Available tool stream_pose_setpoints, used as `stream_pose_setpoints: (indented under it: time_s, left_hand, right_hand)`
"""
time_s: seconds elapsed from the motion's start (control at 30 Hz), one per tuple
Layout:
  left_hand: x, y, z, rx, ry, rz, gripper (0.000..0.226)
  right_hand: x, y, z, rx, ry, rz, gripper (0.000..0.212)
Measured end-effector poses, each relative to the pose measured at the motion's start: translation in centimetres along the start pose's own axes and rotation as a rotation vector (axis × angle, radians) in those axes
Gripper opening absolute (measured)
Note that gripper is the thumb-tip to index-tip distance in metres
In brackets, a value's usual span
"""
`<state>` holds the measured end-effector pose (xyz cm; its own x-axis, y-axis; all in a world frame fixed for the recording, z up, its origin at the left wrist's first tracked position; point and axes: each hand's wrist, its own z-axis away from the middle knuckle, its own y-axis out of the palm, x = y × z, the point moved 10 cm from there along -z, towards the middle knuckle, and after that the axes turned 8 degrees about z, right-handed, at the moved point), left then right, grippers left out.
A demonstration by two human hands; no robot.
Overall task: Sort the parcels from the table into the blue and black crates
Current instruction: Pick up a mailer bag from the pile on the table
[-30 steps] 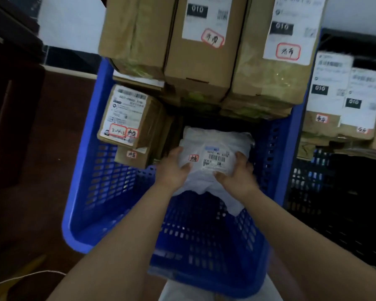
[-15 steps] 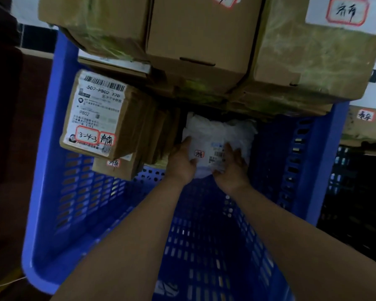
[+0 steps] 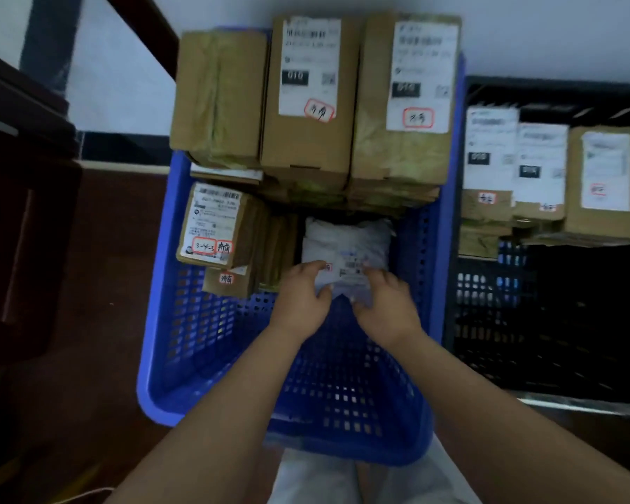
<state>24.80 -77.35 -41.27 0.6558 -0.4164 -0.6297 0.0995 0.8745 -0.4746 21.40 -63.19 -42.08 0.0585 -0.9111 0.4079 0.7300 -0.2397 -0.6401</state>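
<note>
The white soft parcel (image 3: 346, 245) stands inside the blue crate (image 3: 161, 321), against the cardboard boxes (image 3: 306, 100) stacked at its far end. The left hand (image 3: 302, 298) and right hand (image 3: 388, 307) pinch the parcel's lower edge with curled fingers. The black crate (image 3: 495, 321) stands just beside, on the right.

- The perforated plastic blue crate (image 3: 161, 321) is bright blue with a grid of small slots.
- The soft white plastic mailer bag (image 3: 346, 241) carries a barcode label and a red-outlined sticker.
- The brown cardboard boxes (image 3: 306, 147) bear white labels with black bars and red-ringed marks.
- The slotted black crate (image 3: 524, 321) is black.
</note>
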Motion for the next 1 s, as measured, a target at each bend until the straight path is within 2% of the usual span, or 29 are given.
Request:
stream_pose_setpoints:
  time_s: [0.17,0.37,0.57,0.8,1.0]
  left_hand:
    - [-5.8,-2.0,6.8,-0.005,0.164,-0.062,0.038]
    - [-12.4,-2.8,14.3,-0.037,0.405,-0.302,0.04]
    - [-20.5,-1.4,19.8,-0.047,0.699,-0.495,0.044]
    - [-29.5,4.0,26.0,0.005,1.043,-0.683,0.042]
    - [-35.3,10.9,30.6,0.056,1.213,-0.726,0.043]
  right_hand:
    - [2.2,-5.3,7.4,-0.128,-0.092,0.218,0.051]
    - [3.1,-10.2,16.3,-0.337,-0.12,0.292,0.051]
    - [2.7,-15.4,23.6,-0.564,-0.07,0.323,0.05]
    - [-2.4,-20.5,32.3,-0.796,0.11,0.324,0.047]
    - [-9.6,-24.2,39.6,-0.961,0.23,0.258,0.043]
